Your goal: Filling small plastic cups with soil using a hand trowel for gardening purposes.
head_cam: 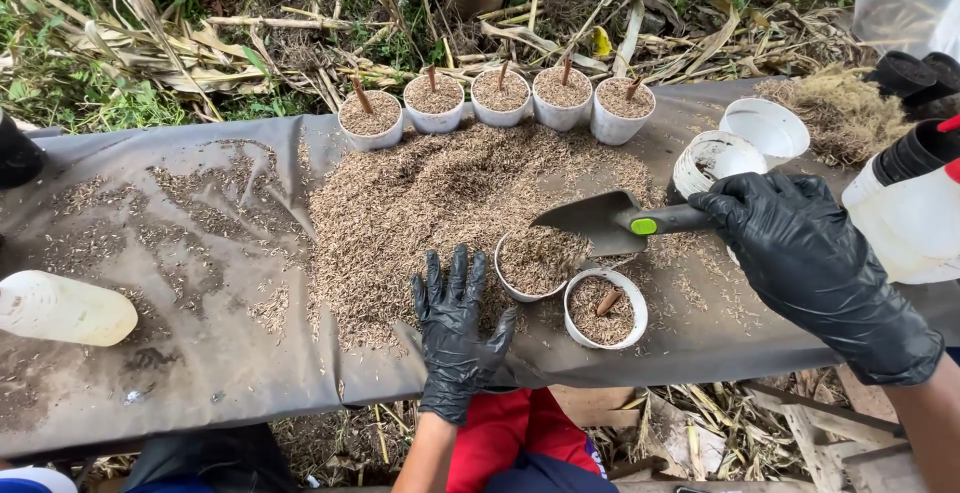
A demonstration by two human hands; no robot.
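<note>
The right hand (800,253) grips a trowel (615,221) whose long axis points left, its blade over the husk-filled pot (535,263). The left hand (455,328), nearer and just left of that pot, lies flat and empty on the husks (420,203).

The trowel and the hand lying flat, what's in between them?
In the head view, a small white pot heaped with husks sits between the trowel and the left hand, under the blade's tip.
</note>
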